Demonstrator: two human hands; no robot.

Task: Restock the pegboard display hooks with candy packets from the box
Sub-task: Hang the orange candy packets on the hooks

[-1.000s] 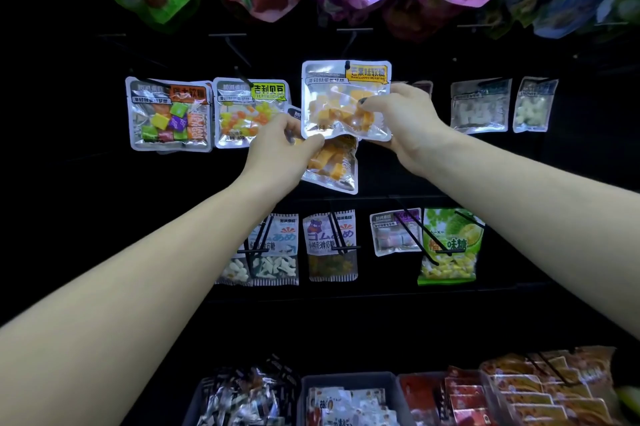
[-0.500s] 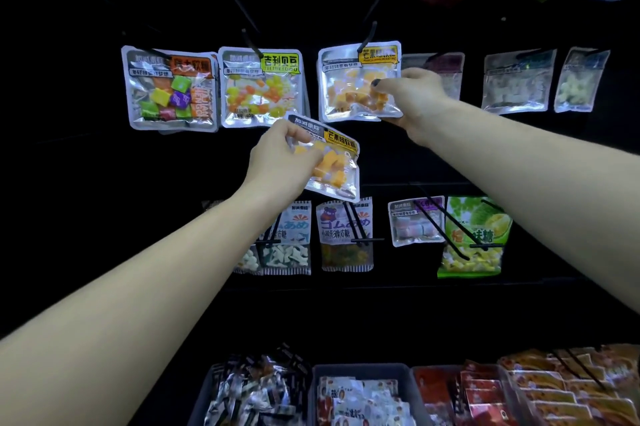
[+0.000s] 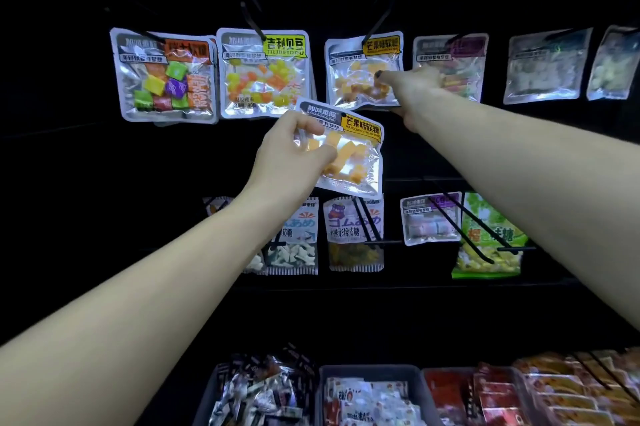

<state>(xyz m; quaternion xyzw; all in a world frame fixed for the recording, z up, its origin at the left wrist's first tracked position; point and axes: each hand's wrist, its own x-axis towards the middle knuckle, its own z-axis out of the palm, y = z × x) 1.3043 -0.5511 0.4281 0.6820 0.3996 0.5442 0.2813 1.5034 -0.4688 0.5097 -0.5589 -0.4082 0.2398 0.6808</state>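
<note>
**Mango candy packet going up to the pegboard**

A clear foil packet of orange mango cubes is tilting in the left hand, pinched just below the hanging mango packet. The right hand is gripping that hanging packet's lower right corner on its black hook.
</note>
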